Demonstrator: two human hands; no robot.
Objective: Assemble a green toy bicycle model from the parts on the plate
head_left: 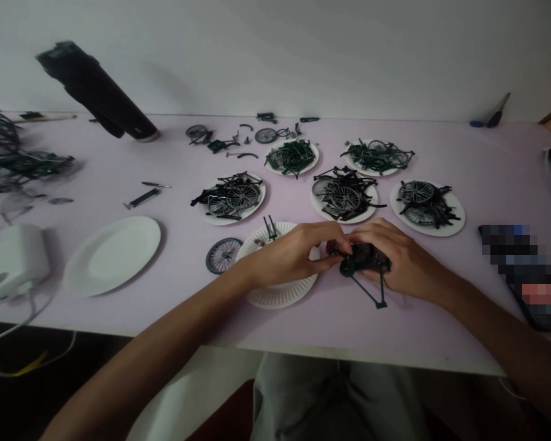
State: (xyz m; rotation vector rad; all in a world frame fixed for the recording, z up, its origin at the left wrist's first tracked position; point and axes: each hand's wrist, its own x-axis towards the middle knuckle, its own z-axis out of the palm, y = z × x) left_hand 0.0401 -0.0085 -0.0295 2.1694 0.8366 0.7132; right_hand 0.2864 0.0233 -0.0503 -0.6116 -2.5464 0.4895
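Observation:
Between my two hands is a dark green model bicycle frame (365, 288), held just above the table, with a thin triangular strut pointing down toward me. My left hand (303, 248) pinches its left end between thumb and fingers. My right hand (392, 251) wraps round the other side, its fingers partly hiding the frame. Under my left wrist lies a white paper plate (278, 297) with a small dark green fork (270, 228) on it. A loose spoked wheel (223, 255) rests against the plate's left side.
Paper plates heaped with bicycle parts (291, 157) stand behind my hands; more loose parts lie farther back. A bare white plate (114, 257) and a white adapter (13, 260) sit at left. A black cylinder (98, 92) leans at the back. A phone (523, 278) lies at right.

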